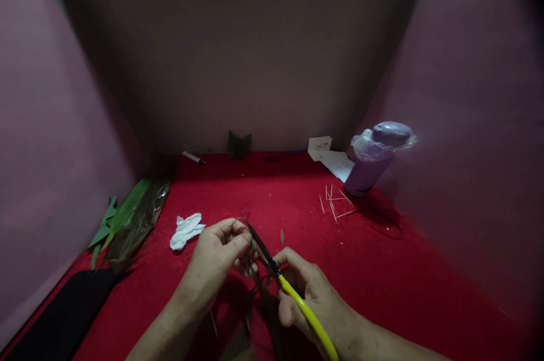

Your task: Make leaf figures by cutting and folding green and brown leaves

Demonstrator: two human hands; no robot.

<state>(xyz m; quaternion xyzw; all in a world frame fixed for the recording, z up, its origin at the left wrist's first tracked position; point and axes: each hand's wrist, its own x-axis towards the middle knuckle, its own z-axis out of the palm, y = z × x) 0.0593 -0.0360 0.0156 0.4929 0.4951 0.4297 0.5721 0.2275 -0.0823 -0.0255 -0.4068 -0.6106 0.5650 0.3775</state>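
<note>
My right hand (310, 293) is closed around yellow-handled scissors (304, 310), whose dark blades point up and left toward my other hand. Thumb and fingers of my left hand (225, 247) pinch a thin brownish-green leaf strip (253, 276). The blades lie right beside the strip near the left fingertips; whether they touch it I cannot make out. More of the leaf hangs below between the hands in shadow. A small green scrap (281, 236) lies on the red cloth just beyond the scissors.
Crumpled white tissue (187, 230) lies left of my hands. Green leaves (131, 208), a clear plastic bag and a black flat object (63, 315) line the left side. Toothpicks (334, 202), papers (335, 164) and a purple plastic-wrapped bottle (369, 171) are at right. A syringe (193, 157) and folded leaf (239, 145) sit at the back.
</note>
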